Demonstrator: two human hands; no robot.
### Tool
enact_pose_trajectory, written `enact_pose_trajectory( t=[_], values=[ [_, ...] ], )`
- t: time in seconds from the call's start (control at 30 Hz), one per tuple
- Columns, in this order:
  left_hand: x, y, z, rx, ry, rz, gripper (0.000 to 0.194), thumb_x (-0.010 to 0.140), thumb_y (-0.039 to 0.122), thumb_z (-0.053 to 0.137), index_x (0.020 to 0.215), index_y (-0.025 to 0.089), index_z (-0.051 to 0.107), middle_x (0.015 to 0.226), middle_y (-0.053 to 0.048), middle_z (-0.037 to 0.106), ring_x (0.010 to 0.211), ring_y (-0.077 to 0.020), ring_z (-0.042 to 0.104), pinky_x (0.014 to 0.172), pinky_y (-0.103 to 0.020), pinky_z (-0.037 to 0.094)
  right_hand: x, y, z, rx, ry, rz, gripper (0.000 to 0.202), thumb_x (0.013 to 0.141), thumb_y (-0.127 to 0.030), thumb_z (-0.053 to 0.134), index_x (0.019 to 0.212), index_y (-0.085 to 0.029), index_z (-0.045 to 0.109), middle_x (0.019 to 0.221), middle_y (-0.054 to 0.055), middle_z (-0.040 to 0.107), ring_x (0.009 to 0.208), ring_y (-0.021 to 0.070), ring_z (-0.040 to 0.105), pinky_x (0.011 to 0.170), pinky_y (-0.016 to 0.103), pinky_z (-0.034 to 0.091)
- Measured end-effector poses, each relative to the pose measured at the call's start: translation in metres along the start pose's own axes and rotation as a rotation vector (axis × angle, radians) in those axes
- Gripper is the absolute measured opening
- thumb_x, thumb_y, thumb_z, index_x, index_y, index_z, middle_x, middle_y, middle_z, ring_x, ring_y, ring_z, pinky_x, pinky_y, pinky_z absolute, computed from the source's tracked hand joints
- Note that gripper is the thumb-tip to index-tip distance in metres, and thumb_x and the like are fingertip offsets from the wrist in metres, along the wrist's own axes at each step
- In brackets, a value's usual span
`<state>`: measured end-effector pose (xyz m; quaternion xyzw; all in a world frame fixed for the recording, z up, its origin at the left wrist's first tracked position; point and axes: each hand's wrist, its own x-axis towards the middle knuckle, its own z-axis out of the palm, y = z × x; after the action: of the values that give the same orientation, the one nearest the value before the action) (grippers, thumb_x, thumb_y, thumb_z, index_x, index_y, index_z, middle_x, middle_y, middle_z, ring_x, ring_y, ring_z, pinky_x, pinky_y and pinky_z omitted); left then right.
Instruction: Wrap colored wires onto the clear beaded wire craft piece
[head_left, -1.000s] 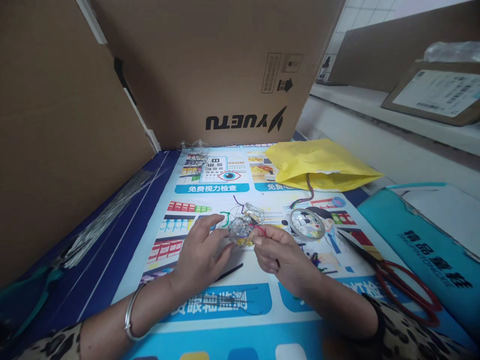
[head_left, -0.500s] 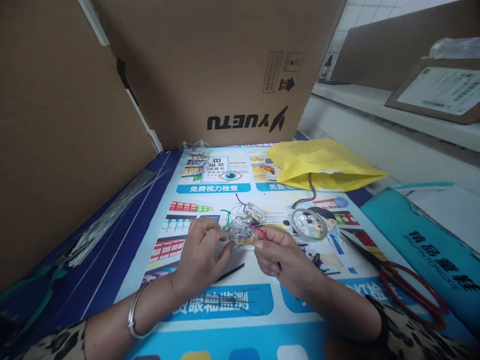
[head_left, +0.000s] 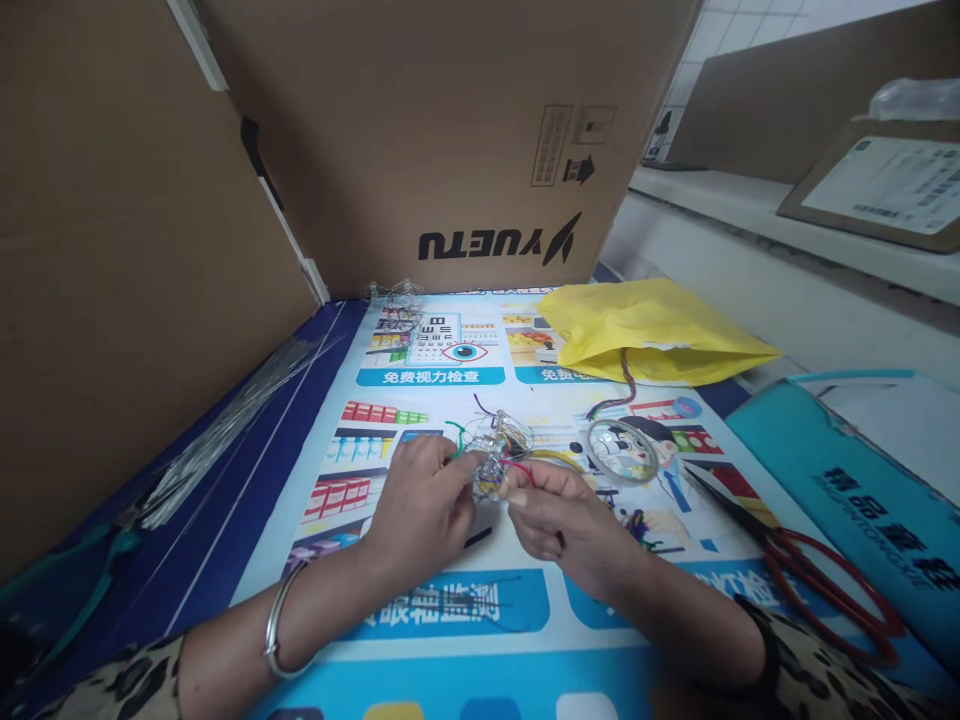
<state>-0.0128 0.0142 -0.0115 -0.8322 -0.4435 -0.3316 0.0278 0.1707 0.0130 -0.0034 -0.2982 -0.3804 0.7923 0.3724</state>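
Observation:
A tangled bundle of thin silver wire (head_left: 499, 432) with coloured threads lies between my hands on the printed sheet. My left hand (head_left: 431, 495) is at its left side, index finger and thumb closed on its near edge; the exact grip is partly hidden. My right hand (head_left: 559, 510) pinches a red thread (head_left: 519, 467) between thumb and forefinger at the bundle's right side. A green thread (head_left: 457, 432) and a purple thread (head_left: 482, 404) stick out of the bundle. A round clear dish of small beads (head_left: 622, 449) sits right of the bundle.
A yellow bag (head_left: 652, 325) with a braided cord lies behind. Scissors with red handles (head_left: 832, 590) and a teal box (head_left: 847, 480) are at right. On the left are wire lengths (head_left: 217, 430) and green-handled pliers (head_left: 112, 550). Cardboard walls (head_left: 450, 130) stand behind.
My left hand has moved right and its finger and thumb have closed in on the wire bundle. The right hand keeps its pinch on the red thread. The view has shifted slightly.

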Motion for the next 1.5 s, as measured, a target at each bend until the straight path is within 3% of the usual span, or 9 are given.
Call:
enact_pose_trajectory(
  t=[0.17,0.53,0.87,1.0,1.1,1.2,1.27,1.5],
  values=[
    [0.004,-0.002,-0.001,-0.071,-0.043,-0.051,0.020,0.075,0.009,0.050,0.088,0.017,0.063,0.082,-0.006,0.049,0.080,-0.0214,0.046,0.067,-0.036,0.040,0.000,-0.001,-0.005,0.024,-0.010,-0.018,0.009,0.081,-0.024,0.060,0.079,-0.017,0.055,0.045,-0.010,0.032,0.038,0.0035,0.023,0.038,0.019,0.015],
    [0.005,-0.016,-0.005,-0.387,-0.070,-0.097,0.013,0.080,0.008,0.055,0.084,0.019,0.061,0.086,-0.003,0.049,0.087,-0.0179,0.049,0.073,-0.030,0.044,0.002,-0.002,-0.010,0.022,0.066,-0.019,0.011,0.079,-0.025,0.063,0.078,-0.018,0.055,0.044,-0.010,0.032,0.037,0.0035,0.023,0.038,0.019,0.015],
    [0.000,-0.026,-0.003,-0.440,0.092,-0.024,0.015,0.084,0.012,0.056,0.093,0.022,0.062,0.079,0.000,0.050,0.077,-0.0141,0.049,0.067,-0.027,0.041,0.005,-0.004,-0.012,-0.023,0.092,-0.028,0.013,0.079,-0.028,0.063,0.076,-0.018,0.055,0.045,-0.010,0.032,0.038,0.0037,0.023,0.039,0.020,0.014],
    [0.003,-0.025,-0.007,-0.275,0.158,0.066,0.015,0.083,0.011,0.056,0.092,0.021,0.061,0.077,-0.001,0.056,0.076,-0.0159,0.050,0.071,-0.033,0.038,0.005,-0.004,-0.008,-0.204,0.176,-0.046,0.017,0.076,-0.032,0.062,0.072,-0.019,0.052,0.045,-0.010,0.034,0.038,0.0041,0.023,0.038,0.020,0.016],
    [0.006,-0.021,-0.015,-0.181,0.181,0.145,0.015,0.083,0.010,0.055,0.092,0.020,0.060,0.075,-0.001,0.061,0.073,-0.0162,0.052,0.073,-0.036,0.035,0.003,-0.008,0.000,-0.543,0.337,-0.138,0.016,0.073,-0.031,0.060,0.067,-0.018,0.054,0.048,-0.007,0.037,0.042,0.0054,0.027,0.040,0.020,0.020],
    [0.008,-0.014,-0.024,-0.122,0.171,0.183,0.015,0.082,0.009,0.054,0.091,0.020,0.060,0.073,0.000,0.063,0.071,-0.0160,0.053,0.073,-0.037,0.034,0.002,-0.015,0.006,-0.873,0.447,-0.266,0.012,0.071,-0.027,0.057,0.064,-0.017,0.057,0.048,-0.006,0.037,0.046,0.0076,0.032,0.043,0.022,0.025],
    [0.009,-0.012,-0.029,-0.102,0.161,0.227,0.015,0.082,0.008,0.053,0.090,0.020,0.059,0.072,0.000,0.063,0.070,-0.0158,0.052,0.072,-0.036,0.033,0.002,-0.019,0.007,-0.957,0.468,-0.275,0.013,0.072,-0.028,0.056,0.066,-0.017,0.059,0.048,-0.006,0.037,0.047,0.0085,0.033,0.044,0.022,0.026],
    [0.016,-0.024,-0.036,-0.217,-0.049,0.383,0.021,0.084,0.005,0.045,0.093,0.020,0.058,0.078,-0.003,0.062,0.072,-0.0159,0.050,0.069,-0.033,0.036,0.009,-0.027,0.001,-0.656,0.405,-0.153,0.019,0.076,-0.035,0.059,0.070,-0.018,0.054,0.054,-0.006,0.042,0.047,0.0064,0.031,0.043,0.020,0.025]
  ],
)
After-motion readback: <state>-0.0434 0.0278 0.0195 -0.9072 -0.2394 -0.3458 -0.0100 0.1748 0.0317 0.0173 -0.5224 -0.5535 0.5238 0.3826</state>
